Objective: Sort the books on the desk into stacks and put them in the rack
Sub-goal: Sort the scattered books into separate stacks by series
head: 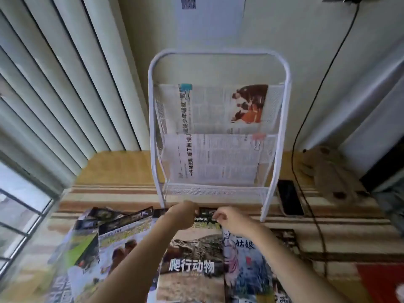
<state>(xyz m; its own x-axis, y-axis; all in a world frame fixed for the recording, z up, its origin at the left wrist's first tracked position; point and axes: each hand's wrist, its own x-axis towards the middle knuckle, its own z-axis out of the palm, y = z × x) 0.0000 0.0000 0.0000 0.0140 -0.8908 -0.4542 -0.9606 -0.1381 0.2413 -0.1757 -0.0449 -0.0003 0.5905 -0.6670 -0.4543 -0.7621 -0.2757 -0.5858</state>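
Before the rack (218,119), reptile book (192,270) lengthwise, top edge rackward.

light: plain daylight, pretty bright, from the glass window (19,206) at lower left
shadows: soft, faint
blur: whole frame smeared, corners worst
distortion: wide-angle bends the white vertical blinds (65,84) at upper left

Books (192,270), rack (218,127) on desk (118,169)

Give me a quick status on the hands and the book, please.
Both hands, left and right, pinching top edge of brown reptile-cover book. White mesh metal rack straight ahead, newspapers in upper tiers. Bottom tier looks free; nothing in the way.
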